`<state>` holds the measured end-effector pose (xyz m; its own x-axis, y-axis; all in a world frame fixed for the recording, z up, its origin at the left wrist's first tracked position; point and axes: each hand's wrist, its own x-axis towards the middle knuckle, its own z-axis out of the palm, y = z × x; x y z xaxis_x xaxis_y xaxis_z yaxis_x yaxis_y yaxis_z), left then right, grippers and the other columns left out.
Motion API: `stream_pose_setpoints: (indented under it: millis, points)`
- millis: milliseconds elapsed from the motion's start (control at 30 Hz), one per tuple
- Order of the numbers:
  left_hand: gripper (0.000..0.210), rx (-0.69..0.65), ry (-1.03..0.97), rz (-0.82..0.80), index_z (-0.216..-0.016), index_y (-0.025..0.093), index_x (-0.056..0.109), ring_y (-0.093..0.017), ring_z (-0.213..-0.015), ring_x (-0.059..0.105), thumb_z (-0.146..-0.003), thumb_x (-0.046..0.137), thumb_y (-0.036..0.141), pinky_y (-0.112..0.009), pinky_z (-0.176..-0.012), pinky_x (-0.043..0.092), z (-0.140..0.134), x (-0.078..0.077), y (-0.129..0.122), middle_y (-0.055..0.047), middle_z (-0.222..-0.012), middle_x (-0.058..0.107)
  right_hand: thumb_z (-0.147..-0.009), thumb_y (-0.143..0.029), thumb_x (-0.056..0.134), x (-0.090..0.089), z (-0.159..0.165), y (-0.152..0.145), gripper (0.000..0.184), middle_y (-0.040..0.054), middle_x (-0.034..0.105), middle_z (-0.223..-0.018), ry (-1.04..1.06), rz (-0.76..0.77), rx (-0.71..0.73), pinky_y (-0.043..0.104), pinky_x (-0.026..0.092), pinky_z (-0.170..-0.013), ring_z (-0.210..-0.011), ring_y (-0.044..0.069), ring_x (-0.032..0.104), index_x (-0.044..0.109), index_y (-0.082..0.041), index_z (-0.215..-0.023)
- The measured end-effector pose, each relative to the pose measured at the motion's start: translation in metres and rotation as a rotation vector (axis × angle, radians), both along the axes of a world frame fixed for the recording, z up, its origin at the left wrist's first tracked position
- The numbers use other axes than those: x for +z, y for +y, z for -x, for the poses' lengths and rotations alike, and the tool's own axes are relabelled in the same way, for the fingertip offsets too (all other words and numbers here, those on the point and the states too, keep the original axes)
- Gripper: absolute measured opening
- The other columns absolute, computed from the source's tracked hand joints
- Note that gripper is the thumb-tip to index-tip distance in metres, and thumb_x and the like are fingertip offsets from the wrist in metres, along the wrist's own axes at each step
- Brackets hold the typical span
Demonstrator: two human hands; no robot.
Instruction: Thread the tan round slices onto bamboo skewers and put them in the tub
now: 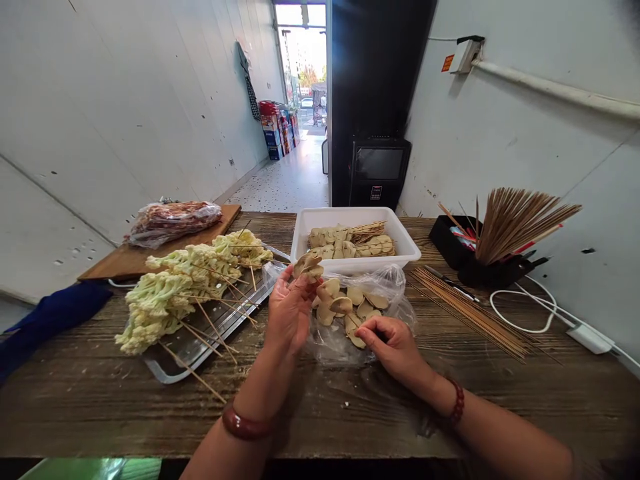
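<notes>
My left hand (291, 310) is closed around a small stack of thin, round, pale-tan slices (307, 267) that look like potato, raised just in front of the white tub (407, 250). Below it, more loose slices (356, 303) lie on a clear plastic bag (327, 347). My right hand (393, 343) is pinched at the near right edge of these slices, thumb against forefinger; whatever it grips is too small or hidden to tell. Inside the tub are rows of skewered slices (345, 247) with their sticks pointing right.
Cauliflower skewers (185, 280) rest on a metal tray (173, 377) at left. Behind them, a bagged reddish food (175, 220) lies on a wooden board (107, 263). At right are loose bamboo skewers (473, 313), a black holder (445, 233) with upright sticks, and a white cable (523, 330).
</notes>
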<state>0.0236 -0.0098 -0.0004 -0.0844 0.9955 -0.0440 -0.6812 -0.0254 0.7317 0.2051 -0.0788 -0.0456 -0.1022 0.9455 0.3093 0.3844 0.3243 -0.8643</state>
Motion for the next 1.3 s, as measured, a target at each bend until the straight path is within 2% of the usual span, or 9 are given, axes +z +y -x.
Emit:
stream_pose_setpoints:
  millis: [267, 600, 1300]
  points:
    - [0.042, -0.051, -0.046, 0.057, -0.104, 0.021, 0.060, -0.012, -0.069, 0.067, -0.067, 0.080, 0.015, -0.023, -0.068, 0.053, -0.003, 0.002, -0.001, 0.000, -0.090, 0.071, -0.089, -0.034, 0.056, -0.001, 0.001, 0.001, 0.029, 0.0008, 0.061, -0.058, -0.017, -0.001, -0.002, 0.024, 0.038, -0.053, -0.054, 0.013, 0.052, 0.063, -0.017, -0.067]
    - [0.032, -0.034, -0.059, 0.054, -0.094, 0.019, 0.065, -0.011, -0.067, 0.066, -0.067, 0.081, 0.015, -0.022, -0.066, 0.053, -0.002, -0.003, 0.003, 0.001, -0.081, 0.070, -0.091, -0.033, 0.055, -0.002, 0.002, -0.001, 0.029, 0.0011, 0.062, -0.060, -0.050, -0.028, 0.018, 0.024, 0.040, -0.055, -0.057, 0.013, 0.054, 0.063, -0.018, -0.067]
    - [0.039, -0.040, -0.011, 0.008, -0.100, 0.023, 0.065, -0.013, -0.071, 0.064, -0.065, 0.083, 0.019, -0.024, -0.067, 0.052, -0.016, -0.004, -0.006, 0.001, -0.082, 0.071, -0.090, -0.032, 0.055, -0.002, 0.002, -0.001, 0.028, 0.0009, 0.062, -0.059, -0.014, -0.027, 0.005, 0.024, 0.039, -0.055, -0.056, 0.013, 0.053, 0.063, -0.018, -0.067]
